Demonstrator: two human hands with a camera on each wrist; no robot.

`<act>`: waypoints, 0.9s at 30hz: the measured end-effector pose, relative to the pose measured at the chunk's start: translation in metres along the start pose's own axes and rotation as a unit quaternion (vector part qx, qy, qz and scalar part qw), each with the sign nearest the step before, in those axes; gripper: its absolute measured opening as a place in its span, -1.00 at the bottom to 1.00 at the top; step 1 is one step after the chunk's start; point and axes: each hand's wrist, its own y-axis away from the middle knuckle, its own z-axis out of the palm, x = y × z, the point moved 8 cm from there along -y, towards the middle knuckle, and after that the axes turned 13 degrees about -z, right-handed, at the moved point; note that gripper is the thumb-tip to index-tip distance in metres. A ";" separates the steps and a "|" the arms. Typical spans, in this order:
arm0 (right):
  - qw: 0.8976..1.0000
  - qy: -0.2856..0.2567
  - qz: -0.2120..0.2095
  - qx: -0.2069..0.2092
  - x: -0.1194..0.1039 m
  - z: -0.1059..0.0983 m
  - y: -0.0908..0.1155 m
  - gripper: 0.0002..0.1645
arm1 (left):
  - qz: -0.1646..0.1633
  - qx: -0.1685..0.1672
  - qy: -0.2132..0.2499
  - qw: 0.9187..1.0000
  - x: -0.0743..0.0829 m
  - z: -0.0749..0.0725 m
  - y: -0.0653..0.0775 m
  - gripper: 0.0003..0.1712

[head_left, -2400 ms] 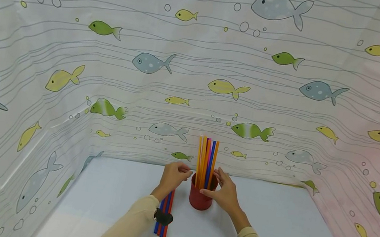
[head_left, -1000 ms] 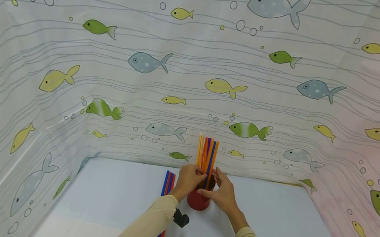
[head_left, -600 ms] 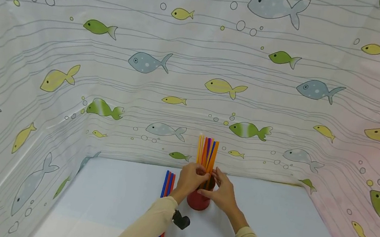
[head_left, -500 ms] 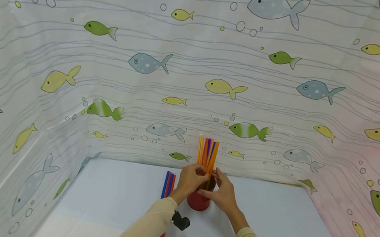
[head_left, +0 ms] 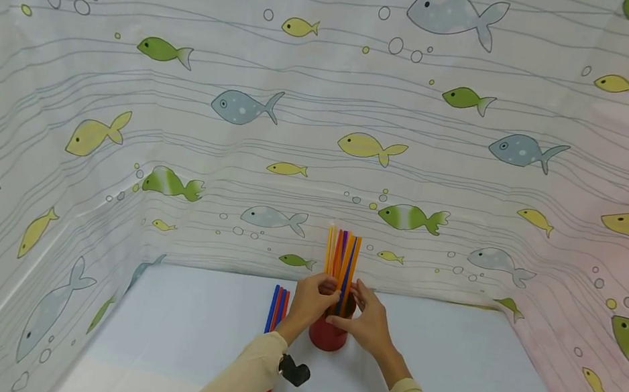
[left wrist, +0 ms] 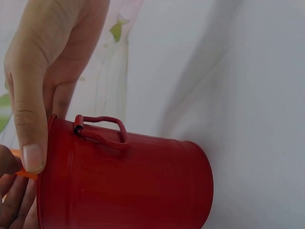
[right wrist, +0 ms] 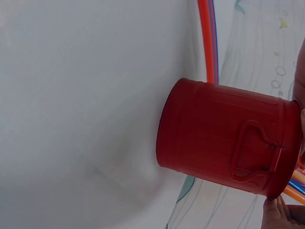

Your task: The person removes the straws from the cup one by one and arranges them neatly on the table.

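Note:
A small red metal bucket (head_left: 328,337) with looped side handles stands upright on the table. Long coloured straws (head_left: 355,256) in orange, yellow, red, purple and blue rise out of its mouth. My left hand (head_left: 311,302) is over the bucket's left side and pinches among the straws just above the rim. The left wrist view shows its fingertip against an orange straw (left wrist: 27,172). My right hand (head_left: 370,321) holds the bucket's rim from the right, thumb in front and fingers behind. The straws' lower ends are hidden inside the bucket.
Several blue and red straws (head_left: 276,305) lie side by side on the white table (head_left: 179,325), left of the bucket and partly behind my left forearm. A fish-patterned sheet (head_left: 315,189) walls the back and both sides.
My left hand has come from the left of the bucket onto the straws inside it. Beneath its fingers the orange and blue straws have shifted slightly. My right hand stays at the rim.

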 end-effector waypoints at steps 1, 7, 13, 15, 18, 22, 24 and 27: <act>1.000 0.002 0.001 -0.001 0.000 0.000 0.000 0.30 | 0.001 0.001 0.000 1.000 0.000 0.000 0.000 -0.79; 1.000 0.003 -0.013 -0.001 -0.002 0.000 0.000 0.30 | 0.001 0.002 0.000 1.000 -0.002 -0.001 0.000 -0.77; 1.000 0.003 -0.023 0.005 -0.005 -0.001 0.000 0.24 | 0.000 0.007 -0.003 1.000 0.004 -0.006 -0.004 -0.77; 1.000 0.005 -0.021 0.003 -0.005 0.000 -0.001 0.24 | 0.009 0.018 -0.008 1.000 0.011 -0.012 -0.008 -0.77; 1.000 0.006 -0.011 0.001 -0.004 0.000 -0.001 0.25 | 0.028 0.033 -0.012 0.999 0.025 -0.023 -0.014 -0.76; 1.000 0.003 -0.001 -0.001 -0.002 0.001 -0.001 0.25 | 0.051 0.044 0.000 0.998 0.043 -0.041 -0.021 -0.75; 1.000 0.001 0.000 -0.001 -0.001 0.001 -0.001 0.25 | 0.063 0.048 0.010 0.997 0.053 -0.050 -0.022 -0.76; 1.000 -0.001 0.007 -0.001 0.000 0.001 0.000 0.24 | 0.074 0.058 0.017 0.995 0.063 -0.063 -0.023 -0.78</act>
